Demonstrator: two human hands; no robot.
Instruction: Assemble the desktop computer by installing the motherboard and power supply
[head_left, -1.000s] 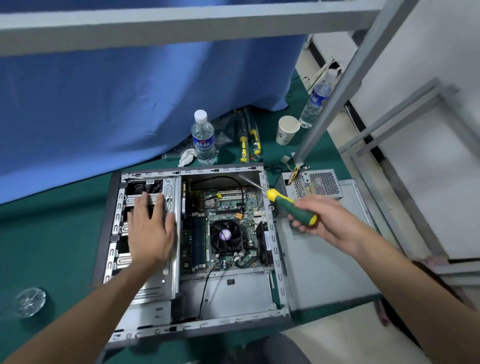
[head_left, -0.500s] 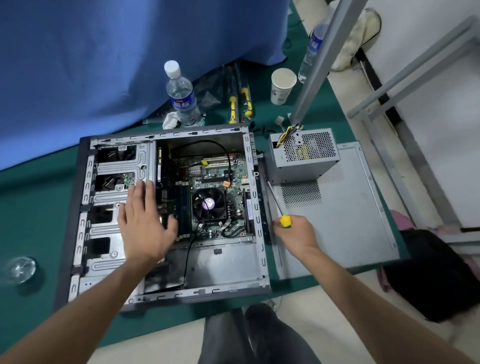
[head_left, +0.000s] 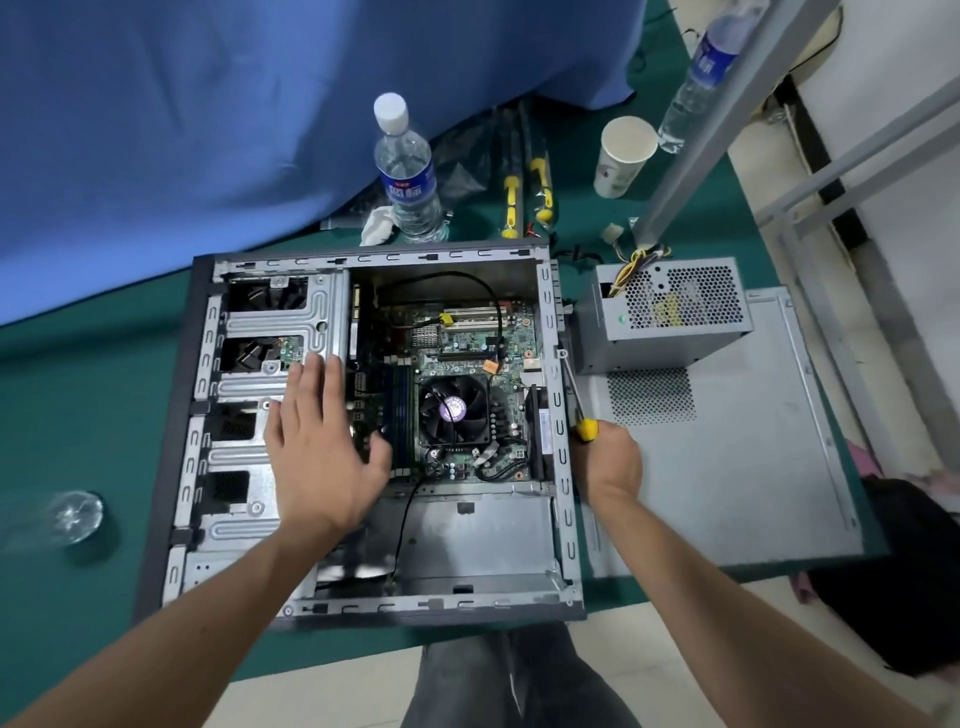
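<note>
An open grey computer case (head_left: 363, 605) lies flat on the green table. The green motherboard (head_left: 467, 343) with a black fan sits inside it. My left hand (head_left: 319, 447) rests flat, fingers straight, on the metal drive cage at the board's left edge. My right hand (head_left: 605, 460) grips a yellow-tipped screwdriver (head_left: 576, 400), whose shaft runs along the case's right wall up to a screw near the rear edge. The grey power supply (head_left: 665, 332) stands outside the case, to its right, with coloured wires coming out of its top.
The case's side panel (head_left: 727, 478) lies under the power supply. Behind the case stand a water bottle (head_left: 408, 171), a paper cup (head_left: 623, 156), two more screwdrivers (head_left: 524, 192) and a crumpled tissue. A second bottle (head_left: 698, 78) and a grey metal post (head_left: 711, 124) are at back right. A glass dish (head_left: 75, 517) sits at left.
My right hand brought the screwdriver down from above the power supply to the case's right wall and holds its tip there. My left hand slid toward the motherboard's edge.
</note>
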